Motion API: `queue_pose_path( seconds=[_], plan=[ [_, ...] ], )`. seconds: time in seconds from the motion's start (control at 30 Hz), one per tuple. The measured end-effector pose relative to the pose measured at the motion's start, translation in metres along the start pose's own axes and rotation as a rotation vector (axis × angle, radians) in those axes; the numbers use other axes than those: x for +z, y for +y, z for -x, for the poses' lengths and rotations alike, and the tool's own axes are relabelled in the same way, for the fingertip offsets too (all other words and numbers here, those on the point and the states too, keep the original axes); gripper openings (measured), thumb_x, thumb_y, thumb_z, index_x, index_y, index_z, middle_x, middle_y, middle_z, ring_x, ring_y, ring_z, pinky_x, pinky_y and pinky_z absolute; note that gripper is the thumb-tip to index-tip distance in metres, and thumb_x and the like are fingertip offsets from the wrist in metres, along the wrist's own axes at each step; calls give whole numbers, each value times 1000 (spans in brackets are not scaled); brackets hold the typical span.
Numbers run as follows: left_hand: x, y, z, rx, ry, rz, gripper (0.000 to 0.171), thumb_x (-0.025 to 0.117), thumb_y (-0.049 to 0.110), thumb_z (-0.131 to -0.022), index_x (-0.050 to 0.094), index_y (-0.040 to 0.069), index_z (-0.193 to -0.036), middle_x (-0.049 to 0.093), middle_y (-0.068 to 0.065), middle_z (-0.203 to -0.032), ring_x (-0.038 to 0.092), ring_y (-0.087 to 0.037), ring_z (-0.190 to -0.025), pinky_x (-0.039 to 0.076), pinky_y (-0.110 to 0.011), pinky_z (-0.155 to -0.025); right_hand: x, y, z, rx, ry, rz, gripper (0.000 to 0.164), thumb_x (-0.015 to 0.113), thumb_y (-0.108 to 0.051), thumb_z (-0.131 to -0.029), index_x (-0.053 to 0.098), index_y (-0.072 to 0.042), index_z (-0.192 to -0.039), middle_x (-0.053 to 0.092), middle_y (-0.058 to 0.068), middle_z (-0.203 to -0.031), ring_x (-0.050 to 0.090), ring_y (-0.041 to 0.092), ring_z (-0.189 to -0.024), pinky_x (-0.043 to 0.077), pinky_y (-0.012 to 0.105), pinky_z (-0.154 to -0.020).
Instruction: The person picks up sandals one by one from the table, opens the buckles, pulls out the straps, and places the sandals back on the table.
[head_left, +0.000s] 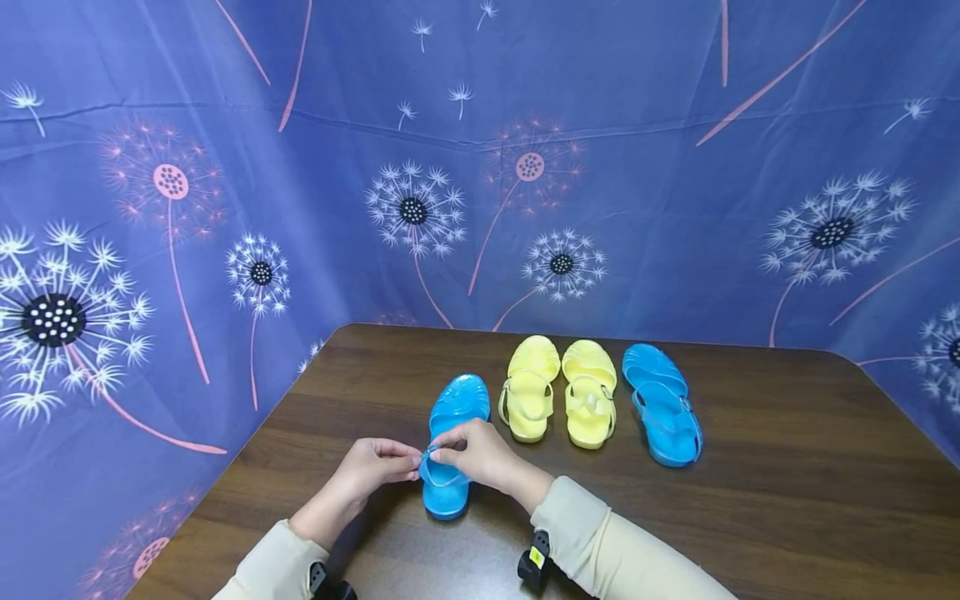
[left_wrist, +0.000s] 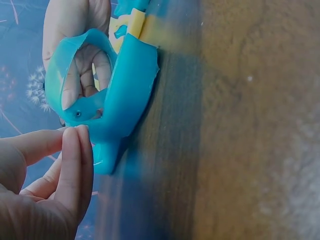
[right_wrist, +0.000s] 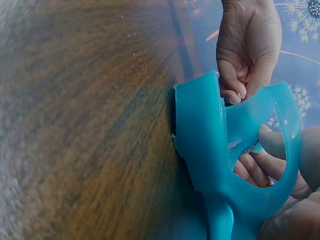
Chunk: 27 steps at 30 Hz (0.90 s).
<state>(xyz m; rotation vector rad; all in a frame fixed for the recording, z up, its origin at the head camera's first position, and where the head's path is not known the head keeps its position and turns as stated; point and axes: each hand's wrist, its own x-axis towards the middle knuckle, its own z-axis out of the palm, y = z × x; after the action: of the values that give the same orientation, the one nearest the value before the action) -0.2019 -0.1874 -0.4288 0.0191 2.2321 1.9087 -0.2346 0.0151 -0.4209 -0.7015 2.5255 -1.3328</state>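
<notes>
On wooden table (head_left: 787,442), just left of pair of yellow sandals (head_left: 589,360): blue sandal (head_left: 459,402), sole down. Points toe toward dandelion-print backdrop (head_left: 660,217), angled slightly right; runs lengthwise front to back. Pinched at strap (left_wrist: 56,70) by left hand (head_left: 371,467) and right hand (head_left: 483,454) both. Partly hidden at midsection, in head view, behind right hand. Farther right, past yellow sandals: second blue sandal (head_left: 654,368), toe also toward backdrop, angled left.
</notes>
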Motion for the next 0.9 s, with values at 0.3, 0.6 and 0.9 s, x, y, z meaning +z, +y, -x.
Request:
queue_pose_path(
  seconds=[0.3,0.6,0.9],
  plan=[
    [0,4,-2,7,-13,-55,26,68,3,-88,66,-17,-103,74,-10,-84,70,-11,-71,59,-34,-78,-1,1,1,-1,-15,-9,19,71,-25,-88,77,-13,-102,74,0,-96,60,13,-87,51,26,-69],
    [1,11,0,20,-9,-144,25,71,5,-86,68,-14,-101,74,-14,-87,71,-14,-72,59,-39,-79,-3,0,1,19,-48,-50,21,71,-23,-89,76,-12,-105,73,3,-102,61,17,-96,55,35,-79],
    [-3,5,-2,0,-61,-42,29,69,5,-88,65,-17,-106,74,-10,-87,71,-12,-73,59,-31,-76,-3,-2,1,28,-34,-49,20,70,-24,-89,76,-13,-105,73,0,-101,60,16,-95,53,31,-78]
  ],
)
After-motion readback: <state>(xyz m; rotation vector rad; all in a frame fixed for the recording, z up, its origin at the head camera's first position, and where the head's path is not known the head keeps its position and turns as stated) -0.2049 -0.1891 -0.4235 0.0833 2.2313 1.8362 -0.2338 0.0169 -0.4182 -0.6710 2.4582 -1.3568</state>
